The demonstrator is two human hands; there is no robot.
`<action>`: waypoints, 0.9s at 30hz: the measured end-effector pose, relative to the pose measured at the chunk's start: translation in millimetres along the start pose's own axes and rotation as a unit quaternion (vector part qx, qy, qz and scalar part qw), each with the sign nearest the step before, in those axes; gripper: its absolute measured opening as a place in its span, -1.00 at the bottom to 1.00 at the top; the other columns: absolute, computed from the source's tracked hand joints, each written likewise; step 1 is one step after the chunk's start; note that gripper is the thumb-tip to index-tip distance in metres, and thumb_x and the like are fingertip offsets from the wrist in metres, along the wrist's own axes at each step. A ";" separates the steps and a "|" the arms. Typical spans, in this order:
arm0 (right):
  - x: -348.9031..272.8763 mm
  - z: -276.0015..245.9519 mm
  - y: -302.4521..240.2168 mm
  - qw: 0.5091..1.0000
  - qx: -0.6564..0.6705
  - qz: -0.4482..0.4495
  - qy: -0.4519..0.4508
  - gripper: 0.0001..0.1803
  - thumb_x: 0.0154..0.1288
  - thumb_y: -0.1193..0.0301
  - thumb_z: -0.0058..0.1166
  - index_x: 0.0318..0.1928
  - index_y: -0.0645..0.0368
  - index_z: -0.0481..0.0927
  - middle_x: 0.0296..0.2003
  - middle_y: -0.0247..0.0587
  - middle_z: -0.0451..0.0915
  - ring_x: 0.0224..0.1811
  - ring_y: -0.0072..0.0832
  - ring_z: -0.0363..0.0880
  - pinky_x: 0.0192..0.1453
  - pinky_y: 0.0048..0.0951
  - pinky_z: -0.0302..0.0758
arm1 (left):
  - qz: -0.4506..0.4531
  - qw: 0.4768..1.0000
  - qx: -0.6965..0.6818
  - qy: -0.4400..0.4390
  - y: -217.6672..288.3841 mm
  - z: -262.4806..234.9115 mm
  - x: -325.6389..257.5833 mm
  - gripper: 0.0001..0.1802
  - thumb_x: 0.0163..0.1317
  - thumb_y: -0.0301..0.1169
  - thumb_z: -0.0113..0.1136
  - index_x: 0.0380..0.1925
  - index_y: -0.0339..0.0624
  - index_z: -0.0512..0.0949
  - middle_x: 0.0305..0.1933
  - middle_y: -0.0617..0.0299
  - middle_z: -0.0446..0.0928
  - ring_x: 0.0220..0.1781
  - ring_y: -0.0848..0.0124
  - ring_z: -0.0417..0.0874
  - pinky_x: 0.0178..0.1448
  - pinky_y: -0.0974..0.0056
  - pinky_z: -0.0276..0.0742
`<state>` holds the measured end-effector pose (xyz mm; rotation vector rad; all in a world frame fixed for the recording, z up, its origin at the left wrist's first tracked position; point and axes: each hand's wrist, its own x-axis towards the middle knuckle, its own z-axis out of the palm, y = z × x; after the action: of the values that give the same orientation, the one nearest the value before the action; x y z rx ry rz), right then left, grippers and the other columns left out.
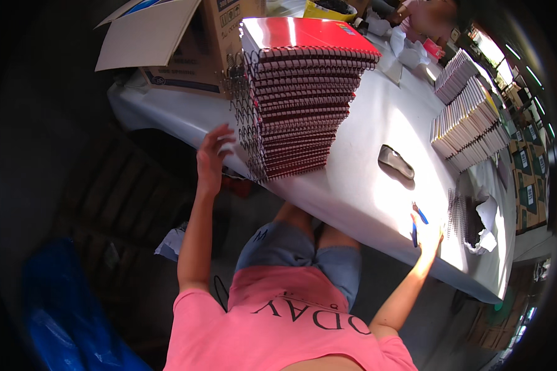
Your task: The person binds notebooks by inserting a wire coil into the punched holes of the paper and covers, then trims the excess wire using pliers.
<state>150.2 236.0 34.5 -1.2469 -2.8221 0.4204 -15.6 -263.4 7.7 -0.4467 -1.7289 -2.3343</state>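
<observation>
A tall stack of red-covered spiral notebooks (306, 111) stands at the table's near edge, with loose wire coils (244, 117) sticking out along its left side. My left hand (213, 157) is raised just left of these coils, fingers apart and holding nothing. On the right, over the sunlit tabletop, my right hand (429, 238) grips blue-handled pliers (421, 214). Part of the grip is washed out by glare. A dark, shiny elongated object (396, 162) lies on the table between the stack and my right hand; its kind is unclear.
An open cardboard box (195, 59) sits at the far left of the white-covered table (365, 142). More notebook stacks (467, 120) stand at the right. Wire coils (458, 216) and crumpled paper (487, 226) lie near the right end. Another person (430, 18) is beyond the table.
</observation>
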 end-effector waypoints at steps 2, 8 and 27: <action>-0.2 7.0 33.0 0.999 -0.022 -0.022 -0.009 -0.15 0.14 -0.03 0.20 0.28 0.23 0.25 0.23 0.08 0.31 0.34 0.00 0.16 0.37 0.08 0.07 | -0.013 0.996 0.067 -0.049 -2.1 -1.7 -33.0 -0.25 0.09 -0.01 0.34 0.15 -0.27 0.37 0.08 0.18 0.45 0.02 0.41 0.51 -0.08 0.36 0.45; -58.4 15.4 -9.4 0.990 -0.100 -0.094 0.016 -0.30 0.32 0.11 -0.01 0.40 -0.01 0.14 0.33 0.02 0.13 0.38 0.04 0.04 0.41 0.11 -0.06 | -0.078 0.991 0.092 0.063 -25.2 49.8 -61.2 -0.64 0.19 -0.45 0.30 -0.07 -0.37 0.44 -0.32 0.25 0.57 -0.30 0.55 0.57 -0.15 0.45 0.52; -166.7 82.7 -206.1 0.863 0.182 -0.470 0.038 -0.36 -0.17 0.46 0.25 0.07 0.08 0.47 -0.12 -0.20 0.44 -0.05 -0.22 0.43 0.07 -0.17 0.35 | -0.142 0.978 0.043 0.144 -20.4 77.3 -71.2 -0.73 0.35 -0.22 0.12 -0.29 -0.24 0.45 -0.45 0.27 0.55 -0.45 0.59 0.48 -0.27 0.46 0.38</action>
<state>103.6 -37.4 21.4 0.2197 -2.6662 0.7336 53.3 -184.8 -15.1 0.1602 -1.8388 -2.3489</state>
